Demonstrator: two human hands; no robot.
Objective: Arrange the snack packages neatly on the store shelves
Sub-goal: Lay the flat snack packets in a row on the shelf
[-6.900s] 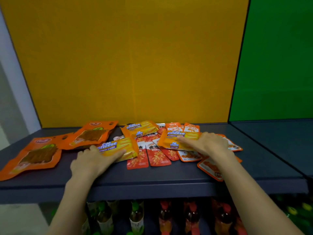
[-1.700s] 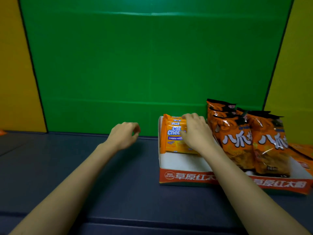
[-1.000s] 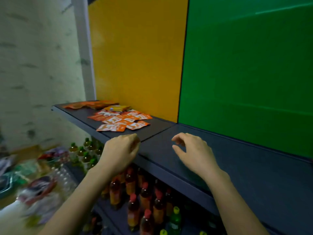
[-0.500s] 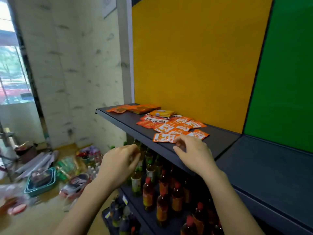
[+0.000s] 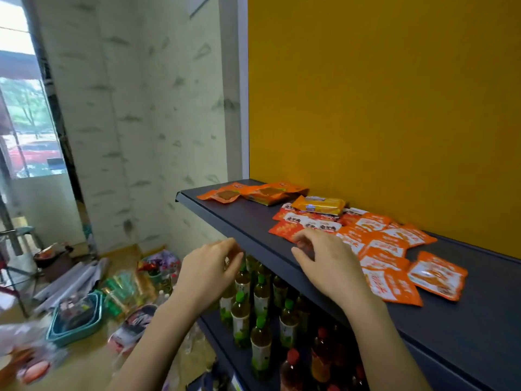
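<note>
Right grip, loosely curled and empty over the shelf lip, sits nearer than the left grip, also empty and off the front; scattered packets lie just beyond its fingertips, spread lengthwise along the shelf toward the wafer pack.

Single head-worn wide-angle view, looking down leftward along the shelf, close range

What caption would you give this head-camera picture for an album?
Left hand and right hand hover near orange packets scattered on a dark shelf.
</note>
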